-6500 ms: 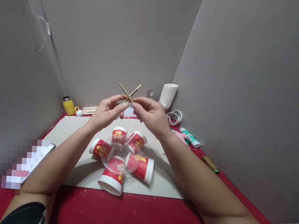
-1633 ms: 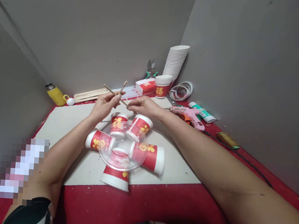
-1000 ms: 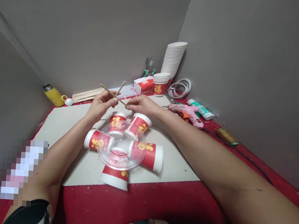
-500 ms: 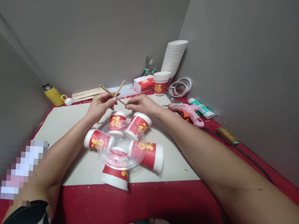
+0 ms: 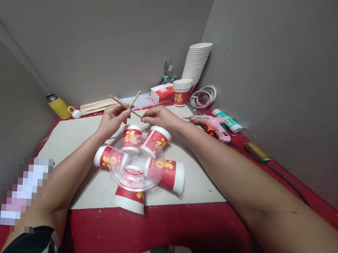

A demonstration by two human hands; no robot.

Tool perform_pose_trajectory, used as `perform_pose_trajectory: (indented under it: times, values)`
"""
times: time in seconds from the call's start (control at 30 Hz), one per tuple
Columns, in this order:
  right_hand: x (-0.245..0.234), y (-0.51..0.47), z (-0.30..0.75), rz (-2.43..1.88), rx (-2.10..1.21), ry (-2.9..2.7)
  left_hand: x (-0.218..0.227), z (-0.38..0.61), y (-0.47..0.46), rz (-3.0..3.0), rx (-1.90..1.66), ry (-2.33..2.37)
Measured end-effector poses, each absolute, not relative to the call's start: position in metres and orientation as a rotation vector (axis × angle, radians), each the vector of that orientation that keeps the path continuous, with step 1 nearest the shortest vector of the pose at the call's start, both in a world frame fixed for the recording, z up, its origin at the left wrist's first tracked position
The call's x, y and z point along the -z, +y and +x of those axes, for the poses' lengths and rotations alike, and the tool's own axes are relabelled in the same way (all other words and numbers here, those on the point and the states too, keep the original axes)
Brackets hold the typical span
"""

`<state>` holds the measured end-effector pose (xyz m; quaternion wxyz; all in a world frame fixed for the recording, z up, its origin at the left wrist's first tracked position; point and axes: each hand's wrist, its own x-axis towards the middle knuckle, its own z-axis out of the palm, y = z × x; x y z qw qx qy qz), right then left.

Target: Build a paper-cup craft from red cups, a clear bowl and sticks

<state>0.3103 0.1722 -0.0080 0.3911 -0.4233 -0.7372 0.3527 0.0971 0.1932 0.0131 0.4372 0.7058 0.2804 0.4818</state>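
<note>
Two thin wooden sticks [image 5: 118,101] cross in an X above the far part of the white board. At the crossing, my left hand [image 5: 111,118] pinches them between thumb and fingers. My right hand [image 5: 160,117] closes on the lower right end of the longer stick; a pale thin tip shows beside its fingers. Nearer to me, red and white paper cups [image 5: 170,173] lie in a ring, mouths outward. A clear round plastic lid or dish [image 5: 111,176] rests over their inner ends. Whether the cups are joined to it, I cannot tell.
Along the back lie a bundle of wooden sticks [image 5: 96,105], a red and white box [image 5: 162,94] and stacked cups [image 5: 196,63]. To the right are a white coil [image 5: 202,97], a pink glue gun [image 5: 215,126] with its cord, and a tube [image 5: 228,121]. A yellow bottle [image 5: 59,107] leans at left.
The whole view has shifted very slightly. Both hands keep the same grip on the crossed sticks, and the cups and clear piece stay put.
</note>
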Motion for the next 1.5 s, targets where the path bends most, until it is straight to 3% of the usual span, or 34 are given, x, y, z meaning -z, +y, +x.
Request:
perform_pose_trajectory:
  times: [1.5]
  values:
    - [0.012, 0.173, 0.309, -1.071, -0.894, -1.837, -0.015, 0.098, 0.188, 1.631, -1.211, 0.803]
